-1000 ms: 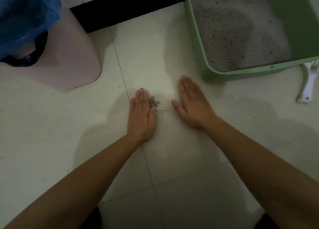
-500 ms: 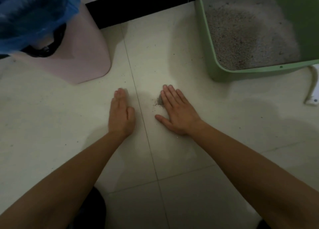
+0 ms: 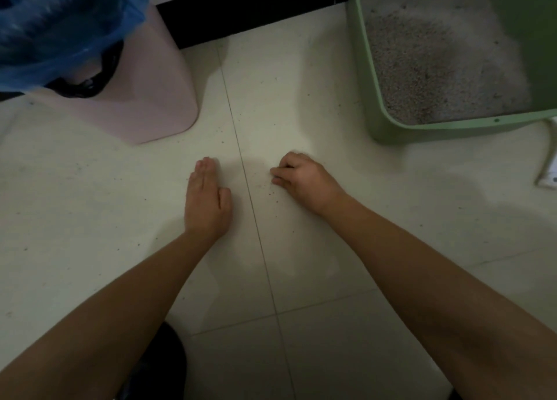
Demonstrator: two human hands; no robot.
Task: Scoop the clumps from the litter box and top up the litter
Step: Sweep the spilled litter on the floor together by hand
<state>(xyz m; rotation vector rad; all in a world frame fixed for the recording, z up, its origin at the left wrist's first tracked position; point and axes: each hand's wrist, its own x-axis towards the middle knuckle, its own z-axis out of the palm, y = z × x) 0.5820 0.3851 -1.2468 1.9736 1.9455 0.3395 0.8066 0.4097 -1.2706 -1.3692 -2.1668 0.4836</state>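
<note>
The green litter box [image 3: 370, 98] stands on the tiled floor at the upper right, with grey litter [image 3: 437, 68] heaped inside. My left hand [image 3: 208, 200] lies flat on the floor, fingers straight and together. To its right, my right hand [image 3: 304, 179] has its fingers curled down against the tile, closed over the small pile of spilled litter, which is hidden under it. A few loose grains [image 3: 269, 193] lie just beside that hand. A white scoop [image 3: 550, 164] pokes in at the right edge.
A pink bin [image 3: 150, 92] lined with a blue plastic bag [image 3: 60, 22] stands at the upper left. A black base strip [image 3: 250, 10] runs along the back. Scattered grains dot the pale tiles between bin and box.
My right hand went from flat beside the litter pile to fingers curled over it. The pile is no longer in sight. My left hand slid left and stays flat.
</note>
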